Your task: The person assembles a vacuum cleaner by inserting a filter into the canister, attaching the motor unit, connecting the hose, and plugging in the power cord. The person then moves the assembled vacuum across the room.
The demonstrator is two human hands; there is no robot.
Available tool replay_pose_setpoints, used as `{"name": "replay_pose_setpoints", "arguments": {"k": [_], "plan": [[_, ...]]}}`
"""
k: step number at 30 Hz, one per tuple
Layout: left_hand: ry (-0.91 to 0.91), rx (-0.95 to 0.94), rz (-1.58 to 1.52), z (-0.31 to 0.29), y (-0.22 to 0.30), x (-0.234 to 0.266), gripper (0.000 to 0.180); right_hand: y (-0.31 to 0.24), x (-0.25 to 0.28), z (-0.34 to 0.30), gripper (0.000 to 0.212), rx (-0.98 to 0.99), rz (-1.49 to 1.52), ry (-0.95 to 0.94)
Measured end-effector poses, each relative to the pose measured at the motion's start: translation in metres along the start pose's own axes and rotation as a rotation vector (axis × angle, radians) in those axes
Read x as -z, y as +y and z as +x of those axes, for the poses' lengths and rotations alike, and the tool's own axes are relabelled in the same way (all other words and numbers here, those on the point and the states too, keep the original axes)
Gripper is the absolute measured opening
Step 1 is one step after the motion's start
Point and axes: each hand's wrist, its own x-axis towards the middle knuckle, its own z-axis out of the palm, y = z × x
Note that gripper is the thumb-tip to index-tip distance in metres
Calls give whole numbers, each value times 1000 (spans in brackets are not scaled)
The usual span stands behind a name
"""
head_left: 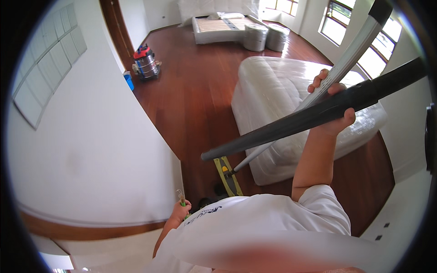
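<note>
My right hand (337, 124) is raised on the right, closed around a long black vacuum tube (282, 123) and a light grey mop pole (349, 55). The two cross at my grip. The tube's narrow end points left. Down by my feet, the pole meets a flat mop head (233, 183) with a yellow-green pad, lying on the floor. Low at the left, my left hand (180, 210) is closed on a slim green-handled tool (182, 200) with a thin pale wiry tip. Its lower part is hidden.
A plastic-wrapped mattress-like block (261, 91) stands close on the right. A wall corner (181, 170) is near my left hand. Farther off are a red-topped canister vacuum (146, 63), a blue bucket (129, 80), a slatted bed frame (223, 25) and two wrapped round stools (256, 37).
</note>
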Motion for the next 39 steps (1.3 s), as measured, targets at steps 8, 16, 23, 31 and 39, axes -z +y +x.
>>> {"name": "replay_pose_setpoints", "arguments": {"k": [8,16,23,31,39], "plan": [[102,48,-207,-26,29,-128,5,-49,93,26,50,44,-87,-87],[257,5,-51,-73,-45,-127,9,-77,107,23,49,12,184,-130],[323,133,-81,-128,-100,-126,8,-117,44,19,39,-174,25,146],[426,142,-271,-91,-18,-109,5,-53,62,60,40,-258,-109,105],[459,140,-376,86,40,-5,2,119,100,135,30,-214,-220,237]]}}
